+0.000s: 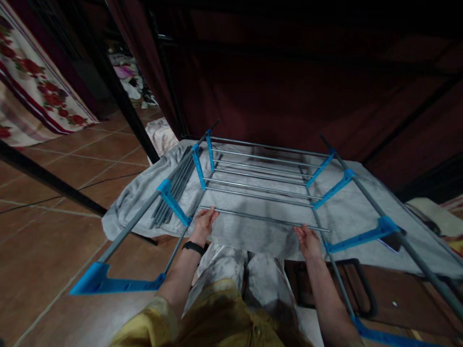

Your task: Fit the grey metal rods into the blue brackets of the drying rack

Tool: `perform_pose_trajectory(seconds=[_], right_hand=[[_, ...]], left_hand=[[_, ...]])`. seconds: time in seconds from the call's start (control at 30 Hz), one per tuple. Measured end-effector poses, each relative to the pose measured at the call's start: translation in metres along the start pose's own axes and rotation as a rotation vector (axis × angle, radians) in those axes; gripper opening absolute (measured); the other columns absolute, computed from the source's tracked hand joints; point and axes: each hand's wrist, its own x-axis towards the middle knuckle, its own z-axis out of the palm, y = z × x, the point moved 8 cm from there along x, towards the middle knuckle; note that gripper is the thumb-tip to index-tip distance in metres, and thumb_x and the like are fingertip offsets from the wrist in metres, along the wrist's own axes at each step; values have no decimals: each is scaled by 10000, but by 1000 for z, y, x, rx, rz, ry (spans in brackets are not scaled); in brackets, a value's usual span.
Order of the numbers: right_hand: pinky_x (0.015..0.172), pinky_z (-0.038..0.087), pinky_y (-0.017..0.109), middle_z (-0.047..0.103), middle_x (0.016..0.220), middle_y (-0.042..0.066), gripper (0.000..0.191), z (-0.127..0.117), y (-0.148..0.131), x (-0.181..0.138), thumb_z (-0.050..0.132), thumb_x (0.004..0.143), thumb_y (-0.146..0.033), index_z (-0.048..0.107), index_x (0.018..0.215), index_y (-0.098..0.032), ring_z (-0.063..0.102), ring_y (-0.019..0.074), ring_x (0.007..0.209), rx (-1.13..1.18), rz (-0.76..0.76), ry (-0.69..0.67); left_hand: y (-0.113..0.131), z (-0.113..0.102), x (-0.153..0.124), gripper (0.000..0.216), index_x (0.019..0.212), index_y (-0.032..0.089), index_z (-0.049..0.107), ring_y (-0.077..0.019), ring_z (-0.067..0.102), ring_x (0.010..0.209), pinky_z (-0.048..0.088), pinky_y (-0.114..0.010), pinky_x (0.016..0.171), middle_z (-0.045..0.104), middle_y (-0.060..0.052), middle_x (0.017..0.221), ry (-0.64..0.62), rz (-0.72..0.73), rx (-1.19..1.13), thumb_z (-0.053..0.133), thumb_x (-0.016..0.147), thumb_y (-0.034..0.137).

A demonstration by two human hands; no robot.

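Note:
A drying rack frame (260, 166) of grey metal rods and blue plastic brackets lies in front of me over a grey blanket (130, 197). A loose grey rod (264, 218) spans the frame nearest to me. My left hand (204, 222) grips its left end, near a blue bracket (173, 200). My right hand (307, 238) holds the rod near its right end, fingers curled around it. A black band sits on my left wrist. Several spare rods (173, 190) lie bundled on the blanket at the frame's left side.
Brown tiled floor (54, 241) spreads to the left, crossed by a dark bar (50, 180). A dark red curtain (289, 82) hangs behind the rack. Flowered cloth (32, 86) hangs at far left. A dark brown board (390, 299) lies at the lower right.

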Motion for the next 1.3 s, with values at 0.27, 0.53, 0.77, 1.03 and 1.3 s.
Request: perform_pose_trajectory(seconds=[0.27, 0.53, 0.77, 1.03, 1.3], right_hand=[[801, 624, 298, 719, 749, -12, 252, 4, 1, -1, 839, 694, -191, 587, 691, -205, 710, 126, 762, 34, 10, -36], [797, 627, 306, 739, 782, 6, 221, 7, 0, -2, 833, 688, -184, 614, 709, -204, 713, 145, 792, 54, 32, -85], [777, 632, 310, 763, 837, 36, 164, 6, -5, 3, 781, 724, -185, 619, 728, -215, 724, 167, 831, 70, 31, -71], [811, 632, 360, 736, 759, -2, 259, 4, -4, 8, 848, 667, -255, 591, 696, -238, 730, 203, 847, 50, 22, -23], [798, 625, 299, 718, 707, -35, 235, -2, 2, 11, 839, 662, -239, 604, 675, -233, 710, 152, 753, 15, 74, -35]], left_hand=[[-1, -2, 3, 283, 632, 145, 574, -109, 693, 624, 630, -248, 720, 668, 4, 649, 55, -78, -20, 625, 816, -64], [-21, 17, -15, 241, 740, 127, 633, -126, 709, 629, 637, -237, 659, 704, -44, 706, -36, -240, 32, 547, 882, -48], [-9, 7, -9, 243, 719, 126, 604, -109, 691, 590, 624, -229, 643, 686, -18, 681, 99, -157, -12, 548, 893, -35], [-10, 10, -13, 254, 702, 135, 596, -124, 709, 601, 627, -238, 661, 693, -9, 652, 69, -110, -57, 570, 863, -60], [-29, 31, -24, 185, 789, 120, 622, -127, 722, 631, 622, -233, 687, 741, -69, 740, -19, -182, -55, 589, 879, -38]])
